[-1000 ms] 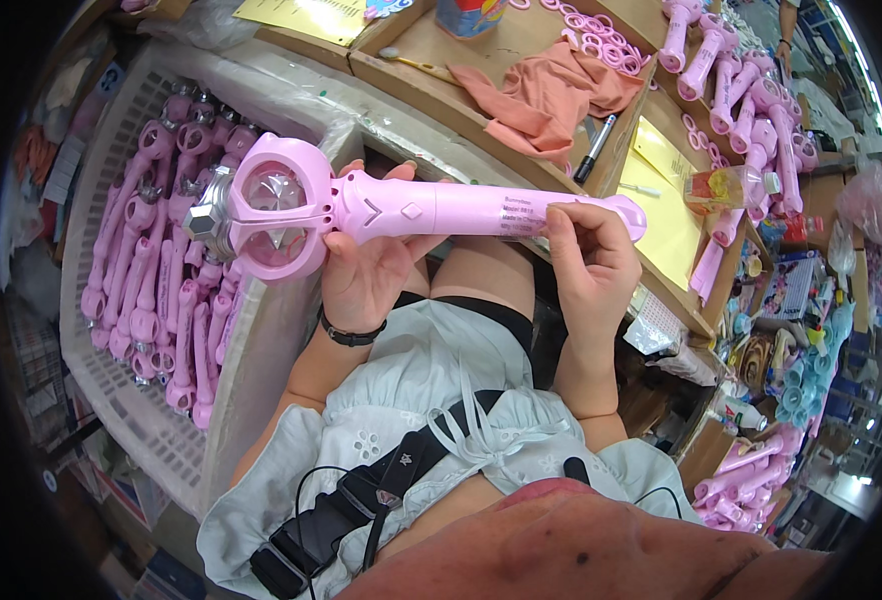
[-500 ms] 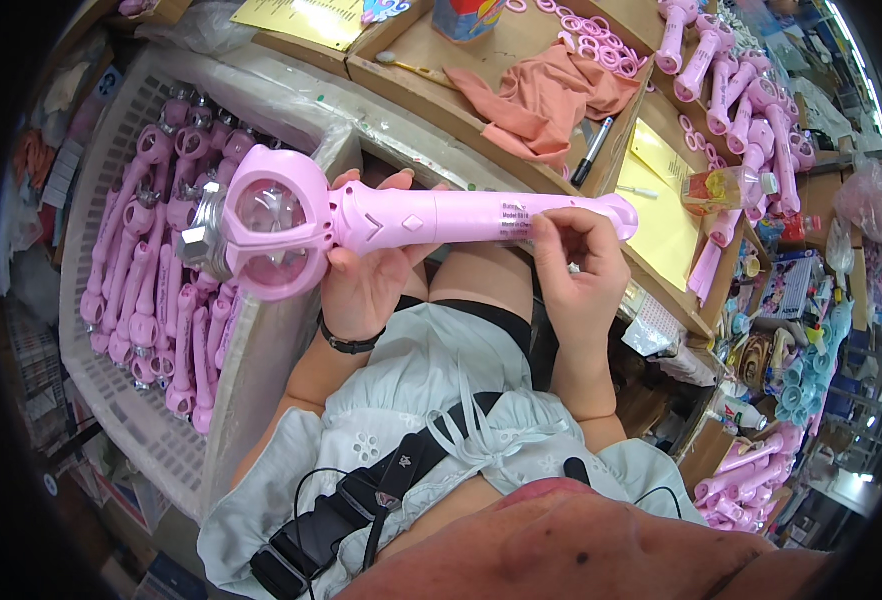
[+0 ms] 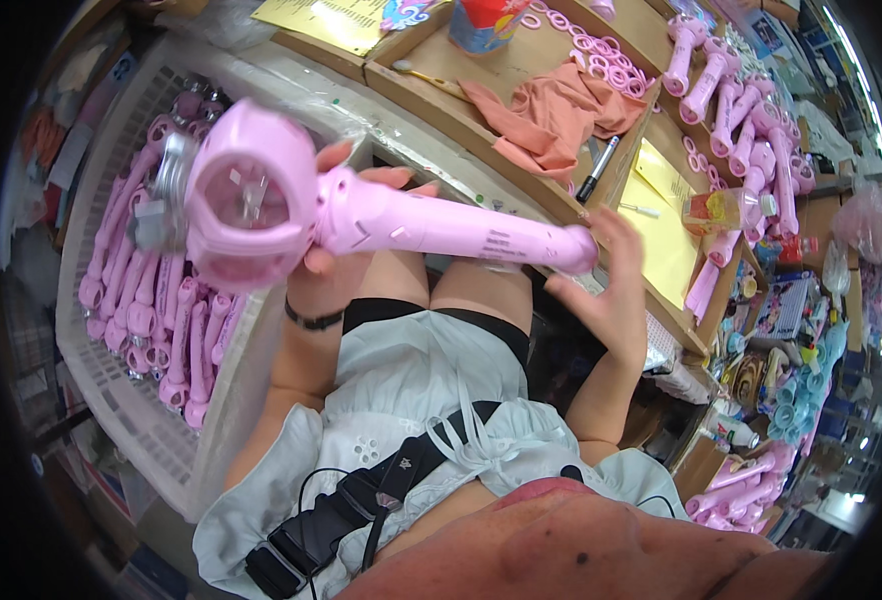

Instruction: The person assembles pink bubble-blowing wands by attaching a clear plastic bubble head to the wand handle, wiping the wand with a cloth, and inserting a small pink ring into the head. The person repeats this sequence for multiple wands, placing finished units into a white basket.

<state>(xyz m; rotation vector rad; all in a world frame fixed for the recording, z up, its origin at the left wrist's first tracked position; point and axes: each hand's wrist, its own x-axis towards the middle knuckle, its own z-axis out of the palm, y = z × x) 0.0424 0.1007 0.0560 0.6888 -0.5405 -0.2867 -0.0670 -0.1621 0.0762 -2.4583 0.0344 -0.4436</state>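
Note:
A pink toy wand [image 3: 426, 228] lies across my view in front of me. Its round, open-framed head has a clear inner part and a shiny silver tip, slightly blurred, to the left. My left hand [image 3: 333, 290] is wrapped around it just below the head, with fingertips showing beyond the handle. Small dark print runs along the handle. My right hand [image 3: 616, 290] is at the handle's rounded end, with thumb and fingers spread apart around it. Whether a finger touches that end I cannot tell.
At left stands a white plastic crate [image 3: 96, 390] full of similar wands. Ahead, a cardboard tray [image 3: 401, 40] holds an orange cloth [image 3: 546, 120], pink rings [image 3: 611, 60], a toothbrush [image 3: 431, 78] and a marker [image 3: 597, 170]. Yellow paper [image 3: 651, 240] and more wands [image 3: 751, 130] lie at right.
The wand has moved left and tilted, its head higher and its end lower. My right fingers, earlier pinched at the handle's print, have moved rightward and spread.

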